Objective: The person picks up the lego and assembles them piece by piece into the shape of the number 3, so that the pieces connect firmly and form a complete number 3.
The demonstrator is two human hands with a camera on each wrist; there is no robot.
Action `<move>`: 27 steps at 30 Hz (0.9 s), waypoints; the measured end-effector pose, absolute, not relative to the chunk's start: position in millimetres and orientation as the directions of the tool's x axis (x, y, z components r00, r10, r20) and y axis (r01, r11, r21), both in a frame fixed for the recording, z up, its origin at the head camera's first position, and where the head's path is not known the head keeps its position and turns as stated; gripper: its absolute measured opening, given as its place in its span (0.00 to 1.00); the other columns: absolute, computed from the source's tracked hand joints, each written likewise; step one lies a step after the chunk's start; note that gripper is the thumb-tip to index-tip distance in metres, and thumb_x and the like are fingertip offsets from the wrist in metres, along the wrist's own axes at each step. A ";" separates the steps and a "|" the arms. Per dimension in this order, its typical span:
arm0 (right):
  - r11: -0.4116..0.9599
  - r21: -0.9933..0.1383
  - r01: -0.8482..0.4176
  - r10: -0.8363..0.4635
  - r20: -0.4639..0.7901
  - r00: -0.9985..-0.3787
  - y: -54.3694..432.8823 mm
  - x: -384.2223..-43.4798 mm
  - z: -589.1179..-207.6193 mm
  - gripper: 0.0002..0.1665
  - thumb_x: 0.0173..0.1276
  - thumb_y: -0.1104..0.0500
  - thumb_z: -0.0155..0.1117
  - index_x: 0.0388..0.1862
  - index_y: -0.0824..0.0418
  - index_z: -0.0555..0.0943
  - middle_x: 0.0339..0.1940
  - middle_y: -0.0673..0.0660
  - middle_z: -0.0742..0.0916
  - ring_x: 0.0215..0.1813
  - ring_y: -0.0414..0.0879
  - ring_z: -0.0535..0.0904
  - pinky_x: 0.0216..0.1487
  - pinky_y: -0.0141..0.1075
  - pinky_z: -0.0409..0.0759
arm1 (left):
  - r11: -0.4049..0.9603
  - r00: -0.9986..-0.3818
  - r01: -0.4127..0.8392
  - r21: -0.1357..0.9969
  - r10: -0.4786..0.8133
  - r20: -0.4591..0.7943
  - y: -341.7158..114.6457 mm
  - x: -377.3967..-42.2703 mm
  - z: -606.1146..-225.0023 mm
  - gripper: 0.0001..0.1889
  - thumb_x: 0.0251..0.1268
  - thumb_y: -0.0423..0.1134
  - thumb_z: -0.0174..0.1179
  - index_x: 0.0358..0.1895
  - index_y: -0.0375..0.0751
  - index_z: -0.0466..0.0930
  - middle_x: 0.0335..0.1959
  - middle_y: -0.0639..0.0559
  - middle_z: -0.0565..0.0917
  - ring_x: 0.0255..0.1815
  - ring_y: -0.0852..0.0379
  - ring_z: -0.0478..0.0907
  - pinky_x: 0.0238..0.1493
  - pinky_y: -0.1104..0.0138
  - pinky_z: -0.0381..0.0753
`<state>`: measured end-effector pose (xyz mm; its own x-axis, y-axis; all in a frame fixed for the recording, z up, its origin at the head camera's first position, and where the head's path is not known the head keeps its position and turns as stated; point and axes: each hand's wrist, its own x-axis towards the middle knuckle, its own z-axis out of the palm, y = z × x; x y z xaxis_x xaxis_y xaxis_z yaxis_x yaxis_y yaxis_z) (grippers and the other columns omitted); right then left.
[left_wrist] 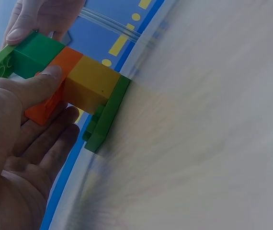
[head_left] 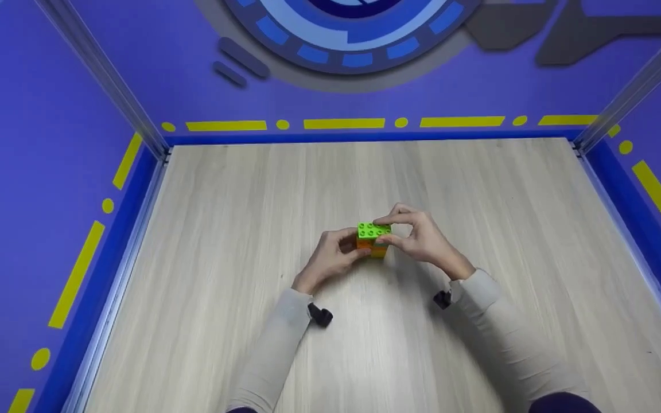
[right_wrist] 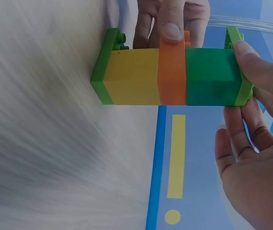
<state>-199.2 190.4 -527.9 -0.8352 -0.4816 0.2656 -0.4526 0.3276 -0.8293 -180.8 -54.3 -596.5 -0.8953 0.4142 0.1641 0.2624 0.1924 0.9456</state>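
A small tower of toy building blocks stands on the table between both hands. At its base is a flat green brick point(right_wrist: 102, 79), then a yellow brick point(right_wrist: 131, 76), an orange brick point(right_wrist: 172, 72) and a dark green brick point(right_wrist: 210, 76). On top lies a flat lime-green brick point(head_left: 368, 230), its studs facing up and one end jutting past the dark green brick. My left hand point(head_left: 330, 255) grips the orange brick from the left, thumb on the near side. From the right, my right hand point(head_left: 422, 235) pinches the lime-green brick between thumb and fingers.
The pale wood-grain table point(head_left: 221, 229) is bordered at the back and both sides by blue-purple panels point(head_left: 342, 103) with yellow markings. Metal posts point(head_left: 107, 74) rise at the back corners. Small black devices point(head_left: 320, 315) sit at both wrists.
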 end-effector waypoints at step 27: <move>0.307 -0.882 -0.358 -0.422 0.211 -0.882 191.5 -187.7 -561.1 0.38 0.64 0.64 0.81 0.73 0.61 0.79 0.66 0.61 0.85 0.66 0.56 0.80 0.65 0.62 0.79 | 0.188 -0.904 0.231 0.955 0.403 0.139 -54.0 -180.0 -597.6 0.24 0.69 0.40 0.74 0.67 0.44 0.84 0.62 0.48 0.89 0.61 0.56 0.87 0.62 0.67 0.85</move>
<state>-187.7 191.5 -561.1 -0.8818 -0.4218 0.2109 -0.3578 0.3070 -0.8819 -180.0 -54.0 -597.6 -0.9044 0.4034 0.1389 0.2306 0.1883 0.9547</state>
